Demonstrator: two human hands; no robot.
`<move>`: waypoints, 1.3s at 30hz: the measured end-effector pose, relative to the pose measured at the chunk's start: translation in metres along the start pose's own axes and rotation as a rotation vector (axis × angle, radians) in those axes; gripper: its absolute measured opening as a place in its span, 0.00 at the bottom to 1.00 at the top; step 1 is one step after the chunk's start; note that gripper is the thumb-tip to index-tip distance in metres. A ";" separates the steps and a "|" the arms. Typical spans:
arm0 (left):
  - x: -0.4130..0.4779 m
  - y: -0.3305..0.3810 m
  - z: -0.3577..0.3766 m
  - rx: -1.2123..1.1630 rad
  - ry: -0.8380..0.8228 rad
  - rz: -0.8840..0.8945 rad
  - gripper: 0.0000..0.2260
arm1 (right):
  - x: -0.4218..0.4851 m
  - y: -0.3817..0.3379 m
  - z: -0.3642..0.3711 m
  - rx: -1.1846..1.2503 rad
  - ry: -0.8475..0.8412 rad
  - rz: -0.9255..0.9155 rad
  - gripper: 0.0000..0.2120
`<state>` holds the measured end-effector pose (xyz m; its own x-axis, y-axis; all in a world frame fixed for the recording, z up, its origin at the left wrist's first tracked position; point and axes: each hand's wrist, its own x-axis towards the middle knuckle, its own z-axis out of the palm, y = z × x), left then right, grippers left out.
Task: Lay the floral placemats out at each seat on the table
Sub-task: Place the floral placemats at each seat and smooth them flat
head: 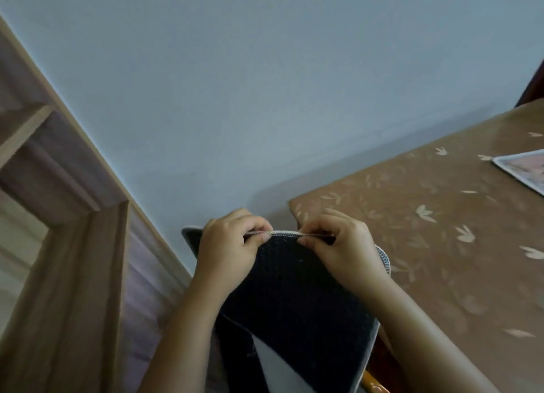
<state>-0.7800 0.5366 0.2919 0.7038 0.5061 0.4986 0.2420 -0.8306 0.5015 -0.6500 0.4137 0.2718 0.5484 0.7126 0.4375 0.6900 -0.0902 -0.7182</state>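
I hold a placemat [294,289] upright in front of me, its dark textured back facing me and a pale stitched edge along the top. My left hand [232,245] pinches that top edge on the left. My right hand [338,245] pinches it on the right, close beside the left. The mat hangs just off the near left corner of the table [426,245], which is covered by a brown cloth with pale leaf prints. Another placemat [524,169] lies flat on the table at the far right, only its corner in view.
A pale blue-grey wall fills the upper view. A wooden door frame [73,216] runs down the left side. A dark wooden chair back [532,86] stands at the table's far right edge. A piece of orange-brown wood [374,384] shows below the held mat.
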 end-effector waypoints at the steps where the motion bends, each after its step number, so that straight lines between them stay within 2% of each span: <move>1: 0.013 -0.007 0.006 -0.018 -0.010 0.016 0.04 | 0.008 0.004 0.001 -0.017 0.020 0.021 0.05; 4: 0.050 -0.024 0.024 -0.062 -0.061 0.089 0.07 | 0.029 0.014 0.004 -0.059 0.085 0.109 0.06; 11: 0.111 -0.037 0.074 -0.219 -0.214 0.224 0.06 | 0.048 0.041 -0.003 -0.192 0.233 0.304 0.05; 16: 0.135 -0.020 0.114 -0.292 -0.304 0.360 0.06 | 0.046 0.065 -0.027 -0.236 0.299 0.443 0.05; 25: 0.188 0.051 0.196 -0.385 -0.452 0.487 0.06 | 0.047 0.120 -0.107 -0.308 0.434 0.554 0.04; 34: 0.217 0.151 0.271 -0.487 -0.365 0.619 0.05 | 0.042 0.163 -0.202 -0.525 0.632 0.611 0.04; 37: 0.214 0.164 0.292 -0.533 -0.321 0.631 0.06 | 0.035 0.173 -0.211 -0.596 0.740 0.583 0.04; 39: 0.202 0.159 0.312 -0.598 -0.375 0.604 0.06 | 0.022 0.186 -0.203 -0.604 0.770 0.611 0.05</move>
<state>-0.3911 0.4347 0.2517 0.7935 -0.1685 0.5848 -0.5471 -0.6184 0.5642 -0.4140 0.2720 0.2579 0.8685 -0.1596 0.4694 0.2093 -0.7402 -0.6390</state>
